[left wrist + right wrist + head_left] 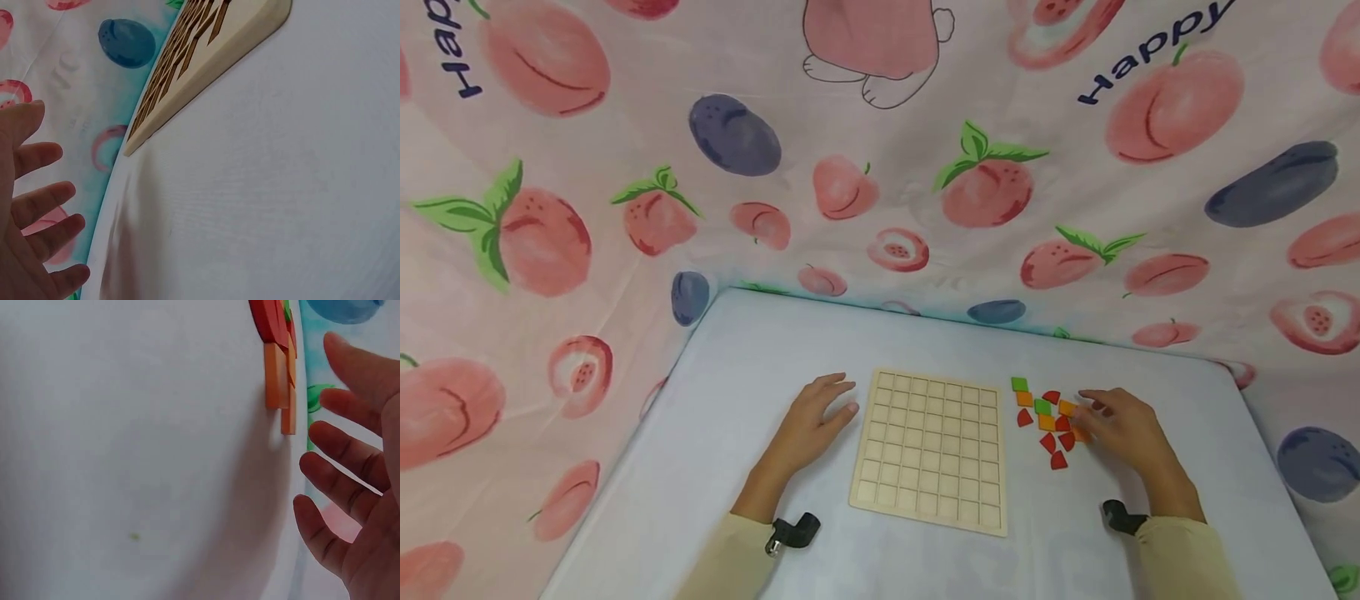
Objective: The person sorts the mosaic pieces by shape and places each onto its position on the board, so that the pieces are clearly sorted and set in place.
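A square wooden grid board (928,450) with shallow cells lies on the white table. Just off its left edge my left hand (811,423) hovers with fingers spread, holding nothing; the left wrist view also shows the hand (37,212) apart from the board (206,69). To the right of the board lies a loose cluster of flat pieces: green squares (1019,384), orange squares (1047,423) and red quarter-round pieces (1058,460). My right hand (1123,429) is over the cluster's right side, partly covering an orange piece. In the right wrist view its fingers (340,440) are loosely extended, gripping nothing.
A white cloth covers the table (760,333). Behind it and at the left hangs a fruit-printed curtain (850,250). Each wrist carries a small black device, one on the left (797,531) and one on the right (1122,518).
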Tool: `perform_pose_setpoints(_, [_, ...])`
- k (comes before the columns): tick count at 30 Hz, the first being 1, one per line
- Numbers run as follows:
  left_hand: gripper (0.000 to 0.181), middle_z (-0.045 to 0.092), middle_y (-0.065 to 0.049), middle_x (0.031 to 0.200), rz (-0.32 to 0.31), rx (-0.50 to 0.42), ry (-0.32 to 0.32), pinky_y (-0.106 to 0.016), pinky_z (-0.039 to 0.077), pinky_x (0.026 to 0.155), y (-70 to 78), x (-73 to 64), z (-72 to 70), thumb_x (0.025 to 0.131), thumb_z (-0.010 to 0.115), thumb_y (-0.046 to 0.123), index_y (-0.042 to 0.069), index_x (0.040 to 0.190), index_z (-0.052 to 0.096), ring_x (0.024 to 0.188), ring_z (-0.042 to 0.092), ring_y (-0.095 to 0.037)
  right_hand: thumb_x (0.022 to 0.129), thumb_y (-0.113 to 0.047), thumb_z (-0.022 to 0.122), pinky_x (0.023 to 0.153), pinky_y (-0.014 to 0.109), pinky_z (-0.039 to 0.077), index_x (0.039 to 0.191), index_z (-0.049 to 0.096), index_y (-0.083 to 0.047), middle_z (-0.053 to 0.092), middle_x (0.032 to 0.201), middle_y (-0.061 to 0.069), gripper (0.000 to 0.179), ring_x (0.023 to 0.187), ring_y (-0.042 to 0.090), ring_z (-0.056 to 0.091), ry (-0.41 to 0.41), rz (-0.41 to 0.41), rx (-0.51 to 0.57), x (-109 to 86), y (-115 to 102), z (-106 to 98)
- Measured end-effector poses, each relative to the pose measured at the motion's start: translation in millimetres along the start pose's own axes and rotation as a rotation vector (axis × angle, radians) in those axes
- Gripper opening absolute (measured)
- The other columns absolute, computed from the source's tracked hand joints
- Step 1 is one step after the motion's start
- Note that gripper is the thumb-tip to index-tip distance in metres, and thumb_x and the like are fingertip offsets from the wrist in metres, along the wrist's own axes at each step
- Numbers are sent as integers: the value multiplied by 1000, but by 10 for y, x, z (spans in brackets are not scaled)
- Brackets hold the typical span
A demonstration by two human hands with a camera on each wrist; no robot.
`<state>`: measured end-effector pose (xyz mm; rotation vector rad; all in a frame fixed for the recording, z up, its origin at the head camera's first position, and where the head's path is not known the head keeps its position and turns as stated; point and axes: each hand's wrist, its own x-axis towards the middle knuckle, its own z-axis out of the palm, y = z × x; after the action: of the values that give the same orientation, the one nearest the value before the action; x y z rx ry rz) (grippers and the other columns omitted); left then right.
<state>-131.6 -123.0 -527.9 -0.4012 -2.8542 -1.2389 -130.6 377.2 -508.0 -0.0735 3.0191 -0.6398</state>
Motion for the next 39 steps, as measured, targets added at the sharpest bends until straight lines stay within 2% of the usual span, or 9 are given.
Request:
perform_pose_setpoints(3, [46, 52, -3, 154, 27, 2, -6, -55, 39, 117, -15, 21, 42, 100, 62, 45, 19, 138, 64, 146, 44, -28, 94, -38, 74, 84, 58, 55, 126, 69, -2, 66, 104, 18, 49, 99, 36, 61, 21, -20, -19, 16, 37, 31])
perform_pose_setpoints(7, [46, 52, -4, 154, 47, 17, -28, -54, 39, 117, -48, 31, 99, 97, 67, 44, 19, 137, 66, 146, 44, -29, 94, -42, 72, 87, 60, 53, 121, 71, 0, 64, 106, 20, 50, 100, 38, 60, 5, 10, -22, 16, 106, 53])
perform_pose_setpoints(12, [47, 53, -5, 154, 57, 39, -43, -52, 38, 118, -115, 28, 169, 94, 72, 42, 20, 135, 67, 146, 45, -29, 94, -46, 71, 90, 61, 53, 125, 69, -3, 62, 115, 22, 54, 106, 40, 56, -56, 84, -12, 29, 174, 62])
perform_pose_setpoints(19, [49, 56, -7, 150, 86, 35, -43, -57, 34, 119, -193, 18, 214, 90, 77, 36, 18, 134, 68, 145, 44, -31, 95, -45, 70, 97, 65, 50, 129, 67, -6, 61, 128, 26, 52, 115, 44, 56, -93, 94, 24, 58, 230, 22])
perform_pose_setpoints(23, [51, 55, -5, 151, 104, 67, -56, -58, 33, 119, -218, 22, 224, 89, 78, 38, 20, 135, 67, 146, 44, -30, 96, -45, 69, 99, 66, 48, 130, 65, -6, 60, 132, 27, 53, 118, 46, 55, -128, 114, 44, 59, 283, -17])
perform_pose_setpoints(29, [52, 53, -2, 154, 143, 144, -90, -63, 17, 123, -220, 31, 215, 88, 78, 40, 23, 136, 67, 149, 39, -30, 95, -41, 71, 100, 67, 47, 133, 64, -7, 57, 135, 28, 51, 121, 47, 52, -183, 135, 71, 76, 352, -49])
perform_pose_setpoints(34, [54, 50, 1, 157, 186, 186, -151, -69, 7, 120, -218, 34, 184, 88, 77, 42, 26, 138, 65, 153, 32, -31, 94, -33, 74, 98, 66, 48, 132, 64, -8, 58, 133, 27, 47, 118, 45, 53, -193, 135, 73, 96, 357, -49])
perform_pose_setpoints(39, [65, 45, 10, 160, 178, 199, -249, -67, 0, 121, -248, 18, 141, 85, 79, 48, 28, 144, 60, 157, 22, -29, 92, -25, 76, 99, 65, 48, 129, 66, -6, 58, 131, 27, 42, 117, 46, 53, -190, 120, 87, 104, 312, -48])
